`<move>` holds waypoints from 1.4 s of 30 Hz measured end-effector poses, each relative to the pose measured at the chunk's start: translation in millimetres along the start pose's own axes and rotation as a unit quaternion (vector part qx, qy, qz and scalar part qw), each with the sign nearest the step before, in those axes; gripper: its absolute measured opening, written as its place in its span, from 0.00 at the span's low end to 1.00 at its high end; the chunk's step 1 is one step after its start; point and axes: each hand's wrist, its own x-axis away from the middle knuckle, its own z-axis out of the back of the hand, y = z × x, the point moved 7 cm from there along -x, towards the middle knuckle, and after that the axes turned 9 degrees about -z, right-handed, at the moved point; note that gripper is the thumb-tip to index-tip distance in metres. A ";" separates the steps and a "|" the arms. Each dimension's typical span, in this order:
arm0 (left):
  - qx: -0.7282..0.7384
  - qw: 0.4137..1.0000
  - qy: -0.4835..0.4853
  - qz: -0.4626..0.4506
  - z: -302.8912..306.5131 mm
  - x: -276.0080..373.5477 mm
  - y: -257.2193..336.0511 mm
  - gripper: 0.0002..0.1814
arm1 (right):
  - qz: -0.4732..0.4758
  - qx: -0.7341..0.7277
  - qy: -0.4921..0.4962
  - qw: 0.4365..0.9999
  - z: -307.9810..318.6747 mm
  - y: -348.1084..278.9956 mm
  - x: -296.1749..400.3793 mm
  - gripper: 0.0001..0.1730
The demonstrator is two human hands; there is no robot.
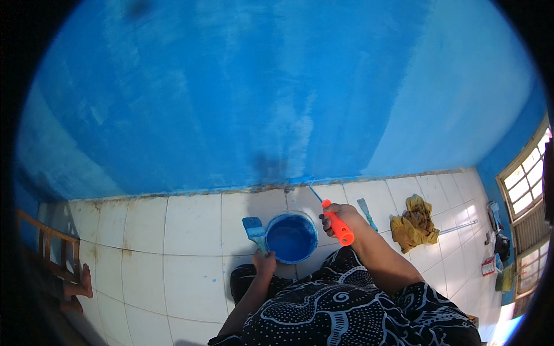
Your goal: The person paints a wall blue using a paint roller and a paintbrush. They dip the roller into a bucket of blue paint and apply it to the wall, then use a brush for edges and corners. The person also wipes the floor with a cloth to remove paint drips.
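My right hand (pixel 339 219) is closed around the orange handle of a paint roller (pixel 339 225). The roller's blue-coated head rests low on the blue wall (pixel 242 108), close to where it meets the floor. In my left hand (pixel 264 259) is a wide paintbrush (pixel 254 231), its blue bristles pointing up and away from me, just left of the bucket. The bucket (pixel 315 238) stands on the tiles in front of me and holds blue paint. To the right of my right hand a paint-stained tool (pixel 367 214), a brush or scraper, lies on the floor.
A crumpled yellow-brown cloth (pixel 413 225) lies on the white tiled floor (pixel 194 277), with a metal rod (pixel 458 227) beside it. At far left are a wooden frame (pixel 47 242) and another person's bare feet (pixel 85 283). Containers (pixel 491 264) stand near the window (pixel 526 173) at far right.
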 end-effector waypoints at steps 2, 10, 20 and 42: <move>0.021 1.000 -0.006 0.007 2.2 0.5 0.5 0.10 | -0.010 0.015 -0.026 1.000 -8.3 -2.4 18.1 0.11; -0.057 0.998 -0.007 -0.033 0.4 -3.3 -1.9 0.11 | -0.004 0.038 -0.057 0.998 -23.0 -12.6 134.4 0.14; -0.038 0.999 -0.011 -0.020 2.6 -0.7 5.3 0.12 | 0.041 0.028 -0.074 0.996 -38.2 -8.7 227.9 0.15; -0.001 0.999 0.032 -0.003 -0.9 -2.6 -22.9 0.12 | 0.313 0.550 0.258 0.730 98.2 33.9 245.5 0.17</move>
